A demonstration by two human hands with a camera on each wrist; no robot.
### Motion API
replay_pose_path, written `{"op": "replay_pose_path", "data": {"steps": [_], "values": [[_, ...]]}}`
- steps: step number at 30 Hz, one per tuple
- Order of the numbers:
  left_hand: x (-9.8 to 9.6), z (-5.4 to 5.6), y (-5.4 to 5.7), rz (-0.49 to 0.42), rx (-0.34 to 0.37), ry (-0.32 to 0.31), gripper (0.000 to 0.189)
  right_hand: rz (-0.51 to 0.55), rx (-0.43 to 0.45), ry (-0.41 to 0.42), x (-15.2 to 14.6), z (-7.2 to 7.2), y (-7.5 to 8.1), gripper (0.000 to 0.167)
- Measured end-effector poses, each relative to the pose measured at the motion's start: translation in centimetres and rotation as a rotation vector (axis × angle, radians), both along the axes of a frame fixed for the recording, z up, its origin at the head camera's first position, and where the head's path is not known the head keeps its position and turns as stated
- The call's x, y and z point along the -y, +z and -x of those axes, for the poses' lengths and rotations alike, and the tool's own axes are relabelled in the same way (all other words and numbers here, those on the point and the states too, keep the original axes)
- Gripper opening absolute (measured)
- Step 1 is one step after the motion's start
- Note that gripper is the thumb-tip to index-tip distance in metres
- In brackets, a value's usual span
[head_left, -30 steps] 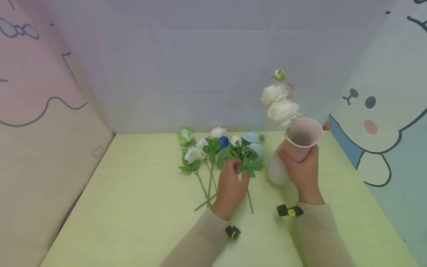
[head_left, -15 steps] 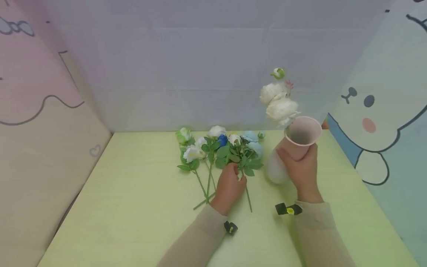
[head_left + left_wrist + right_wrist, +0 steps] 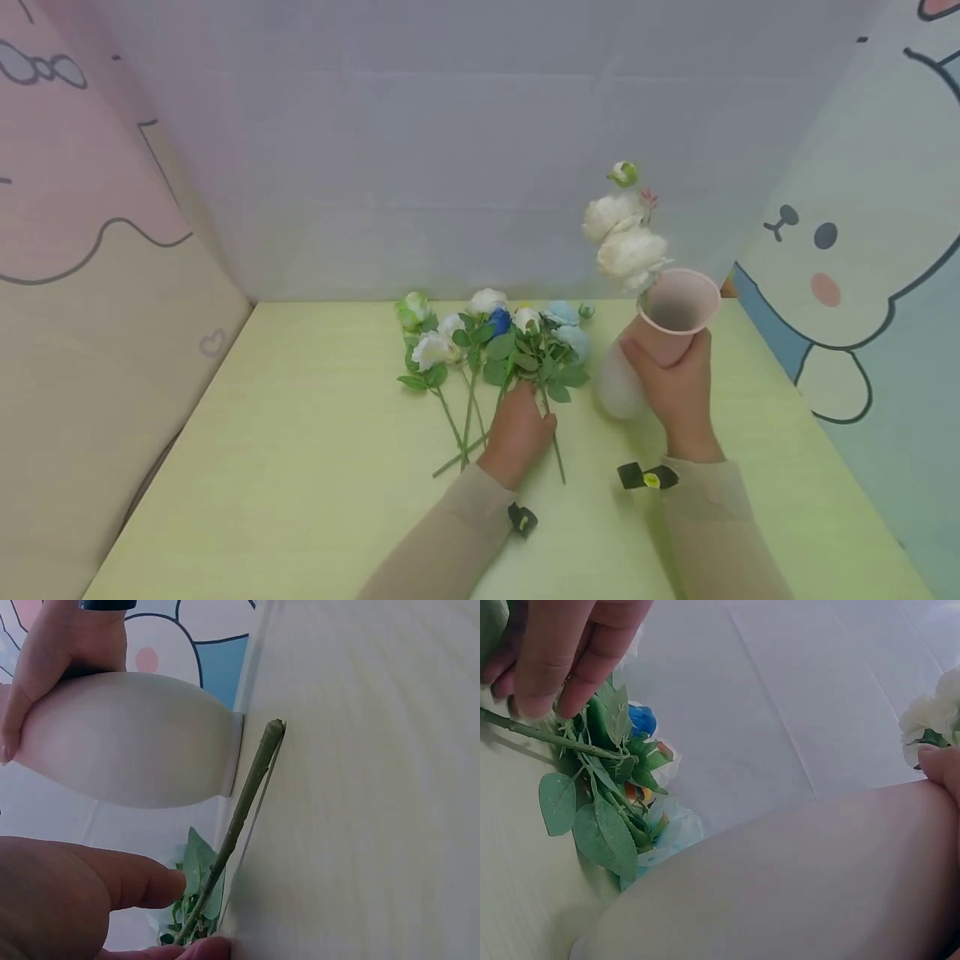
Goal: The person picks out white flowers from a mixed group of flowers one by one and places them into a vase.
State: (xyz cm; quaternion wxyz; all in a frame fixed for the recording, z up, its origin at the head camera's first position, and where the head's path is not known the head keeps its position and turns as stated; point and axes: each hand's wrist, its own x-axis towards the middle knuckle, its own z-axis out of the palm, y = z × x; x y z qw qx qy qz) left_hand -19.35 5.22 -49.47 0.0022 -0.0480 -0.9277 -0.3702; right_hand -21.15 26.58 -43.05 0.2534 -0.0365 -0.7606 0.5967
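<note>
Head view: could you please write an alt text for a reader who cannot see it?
A person's right hand grips a pale vase holding white flowers, while the left hand reaches among the green stems of white, blue and green flowers lying on a yellowish table.

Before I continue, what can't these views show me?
Head view: stem ends of the white flowers, hidden inside the vase.
Head view: the brownish patch at the far right corner of the table, too small to identify.
Left wrist view: whether the left hand pinches the green stem; the bottom edge cuts off where they meet.
Right wrist view: what the orange patch is, mostly covered by leaves.
</note>
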Motion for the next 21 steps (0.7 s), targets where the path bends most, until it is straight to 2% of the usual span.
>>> {"op": "replay_pose_path", "data": {"steps": [11, 16, 21], "values": [[-0.19, -0.14, -0.01, 0.154, -0.034, -0.025, 0.043, 0.004, -0.004, -0.001, 0.12, -0.03, 0.12, 0.087], [-0.19, -0.05, 0.01, 0.132, -0.017, -0.02, 0.032, 0.005, -0.006, 0.002, 0.11, -0.09, 0.08, 0.087], [-0.14, 0.35, -0.3, 0.086, 0.013, -0.004, 0.03, 0.007, -0.015, 0.012, 0.08, -0.13, 0.15, 0.087]]}}
